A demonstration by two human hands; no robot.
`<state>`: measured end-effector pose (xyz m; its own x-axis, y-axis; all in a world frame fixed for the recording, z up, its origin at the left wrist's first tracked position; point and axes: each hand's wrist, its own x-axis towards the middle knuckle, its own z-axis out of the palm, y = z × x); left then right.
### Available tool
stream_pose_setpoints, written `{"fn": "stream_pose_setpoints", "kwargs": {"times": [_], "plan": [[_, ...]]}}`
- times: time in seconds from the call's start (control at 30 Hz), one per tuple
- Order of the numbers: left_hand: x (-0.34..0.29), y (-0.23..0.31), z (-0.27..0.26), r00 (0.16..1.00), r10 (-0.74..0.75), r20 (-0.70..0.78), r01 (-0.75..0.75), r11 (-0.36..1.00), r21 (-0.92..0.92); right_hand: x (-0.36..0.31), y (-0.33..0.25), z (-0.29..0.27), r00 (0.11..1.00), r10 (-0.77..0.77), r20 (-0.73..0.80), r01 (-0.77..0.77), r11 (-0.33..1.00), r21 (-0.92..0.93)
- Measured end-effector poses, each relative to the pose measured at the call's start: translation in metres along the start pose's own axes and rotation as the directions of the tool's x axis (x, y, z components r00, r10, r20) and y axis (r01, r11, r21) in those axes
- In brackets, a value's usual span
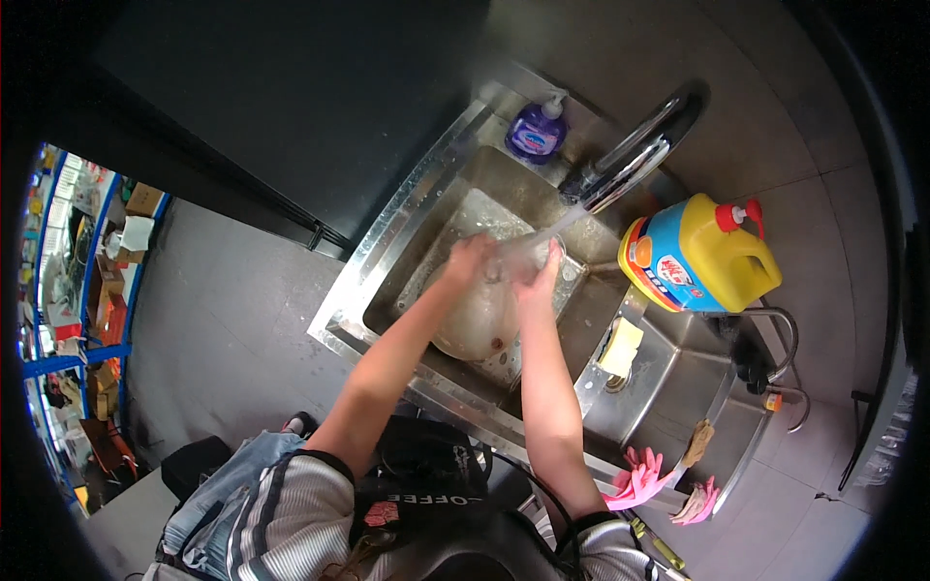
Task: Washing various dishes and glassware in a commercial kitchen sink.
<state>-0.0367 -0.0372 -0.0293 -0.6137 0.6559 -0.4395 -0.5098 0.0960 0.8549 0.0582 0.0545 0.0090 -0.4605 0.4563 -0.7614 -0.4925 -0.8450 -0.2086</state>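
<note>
Both my hands are under the stream from the chrome faucet (635, 160), over the left basin. My right hand (540, 278) is wrapped round a clear vessel (554, 251) that looks like a glass. Beside it, my left hand (469, 258) is closed at the spray, its fingers curled. Splashing water blurs what it holds. Below them, a round, pale, see-through bowl (473, 324) lies on a wet metal tray (436, 254) in the steel sink (383, 295).
A purple soap pump bottle (536, 131) stands behind the basin. To the right are a big yellow detergent jug (699, 254), a yellow sponge (621, 349) and a second basin (649, 382). Pink rubber gloves (639, 478) and a brush (697, 443) lie at the near right edge.
</note>
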Motion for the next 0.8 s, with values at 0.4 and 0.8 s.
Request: {"fn": "stream_pose_setpoints", "kwargs": {"times": [0.4, 0.8], "plan": [[-0.069, 0.028, -0.057, 0.992, 0.097, -0.080, -0.070, 0.953, 0.295, -0.055, 0.008, 0.003, 0.516, -0.501, 0.694, 0.574, -0.399, -0.715], [-0.084, 0.044, -0.055, 0.989, 0.130, -0.069, -0.116, 0.977, 0.179, -0.040, 0.022, -0.017, 0.563, -0.392, 0.728, 0.681, -0.280, -0.677]]}}
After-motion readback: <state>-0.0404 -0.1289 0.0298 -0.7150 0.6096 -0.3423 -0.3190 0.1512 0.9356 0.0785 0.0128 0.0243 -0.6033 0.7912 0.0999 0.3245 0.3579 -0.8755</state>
